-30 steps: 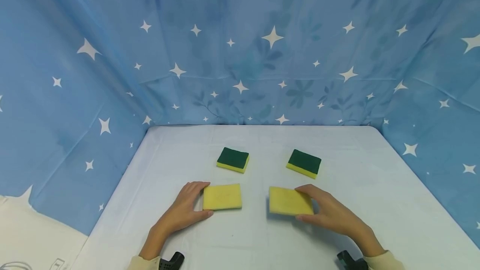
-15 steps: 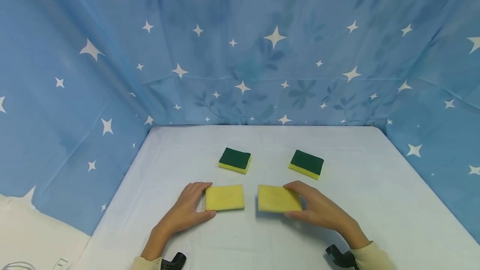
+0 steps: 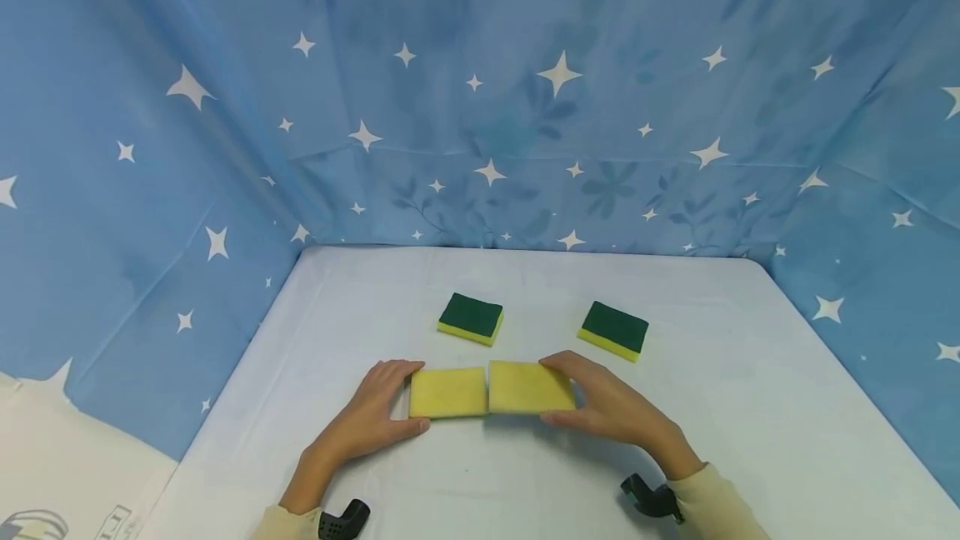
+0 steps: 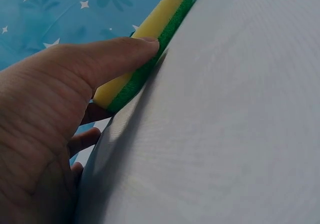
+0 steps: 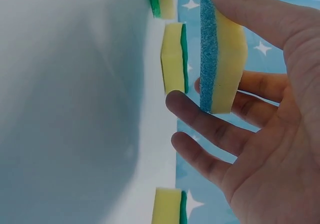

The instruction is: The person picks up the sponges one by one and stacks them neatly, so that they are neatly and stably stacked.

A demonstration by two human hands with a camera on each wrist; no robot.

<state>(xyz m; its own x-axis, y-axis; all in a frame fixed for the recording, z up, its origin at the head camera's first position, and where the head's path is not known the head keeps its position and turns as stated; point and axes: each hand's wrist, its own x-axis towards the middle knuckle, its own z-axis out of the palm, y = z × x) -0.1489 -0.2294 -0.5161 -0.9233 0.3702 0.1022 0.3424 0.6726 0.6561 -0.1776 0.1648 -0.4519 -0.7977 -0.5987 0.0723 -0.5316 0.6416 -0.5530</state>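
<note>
Since a moment ago our right hand (image 3: 611, 407) has slid its yellow sponge (image 3: 529, 387) leftward, so it now sits edge to edge with the other yellow sponge (image 3: 447, 392). We pinch the moved sponge between thumb and fingers at its right end, with the hand lying to its right. Our left hand (image 3: 367, 417) grips the left end of the other sponge on the table (image 3: 750, 407). Two green-topped sponges (image 3: 470, 317) (image 3: 614, 330) lie farther back, well apart.

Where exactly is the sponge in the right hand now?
In the head view, the right-hand sponge sits front-centre, edge against the left-hand sponge.
</note>
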